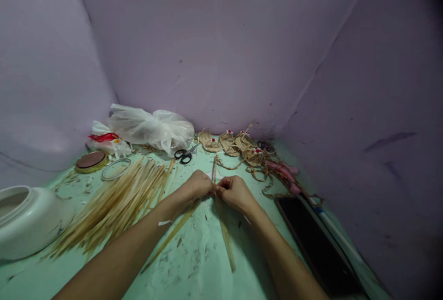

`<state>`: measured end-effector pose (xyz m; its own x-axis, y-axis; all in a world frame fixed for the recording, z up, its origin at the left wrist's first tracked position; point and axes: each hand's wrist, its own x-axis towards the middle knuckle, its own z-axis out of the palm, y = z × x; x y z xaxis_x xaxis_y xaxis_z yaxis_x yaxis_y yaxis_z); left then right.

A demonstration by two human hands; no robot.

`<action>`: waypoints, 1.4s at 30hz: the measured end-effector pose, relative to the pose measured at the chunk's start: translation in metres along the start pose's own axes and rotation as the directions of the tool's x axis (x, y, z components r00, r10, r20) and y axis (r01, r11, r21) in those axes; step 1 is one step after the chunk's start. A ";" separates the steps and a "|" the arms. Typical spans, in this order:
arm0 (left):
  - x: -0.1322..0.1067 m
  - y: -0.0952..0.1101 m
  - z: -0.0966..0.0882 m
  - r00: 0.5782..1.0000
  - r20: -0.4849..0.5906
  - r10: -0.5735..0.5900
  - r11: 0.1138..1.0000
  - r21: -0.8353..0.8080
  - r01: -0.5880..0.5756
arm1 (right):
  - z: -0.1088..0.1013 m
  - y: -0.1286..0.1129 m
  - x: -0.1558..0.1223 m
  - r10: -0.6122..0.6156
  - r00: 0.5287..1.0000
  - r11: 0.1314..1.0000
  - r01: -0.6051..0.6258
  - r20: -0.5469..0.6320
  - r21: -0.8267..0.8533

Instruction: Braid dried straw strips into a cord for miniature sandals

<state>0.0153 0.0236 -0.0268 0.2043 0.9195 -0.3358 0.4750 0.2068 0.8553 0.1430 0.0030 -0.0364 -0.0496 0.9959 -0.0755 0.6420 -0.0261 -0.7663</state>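
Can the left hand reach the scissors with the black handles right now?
Probably yes. The scissors lie just beyond the left hand, and nothing seems to block the way. It would likely have to loosen its grip on the fibre strand first.

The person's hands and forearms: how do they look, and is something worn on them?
The left hand and right hand wear no gloves; no rings can be made out. The left forearm and right forearm are bare, with no sleeve or watch visible. A white strip shows by the left one, a white sliver by the right; whether worn, I cannot tell.
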 end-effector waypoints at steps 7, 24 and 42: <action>-0.002 0.004 0.001 0.997 -0.047 -0.054 0.998 0.007 0.055 | -0.005 -0.027 -0.018 0.100 0.995 0.953 -0.103 -0.025 -0.283; -0.005 0.007 -0.026 0.976 0.212 -0.049 0.999 0.004 0.049 | -0.014 -0.027 -0.015 0.071 0.997 0.995 -0.070 0.020 -0.067; -0.008 0.008 -0.025 0.988 0.146 0.056 0.916 0.386 -0.109 | 0.008 -0.011 -0.005 0.219 0.947 0.825 -0.308 0.234 0.474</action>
<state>-0.0043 0.0263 -0.0075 0.3534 0.8710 -0.3412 0.7432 -0.0399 0.6679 0.1298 -0.0024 -0.0326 -0.0851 0.9174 -0.3886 0.1823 -0.3691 -0.9113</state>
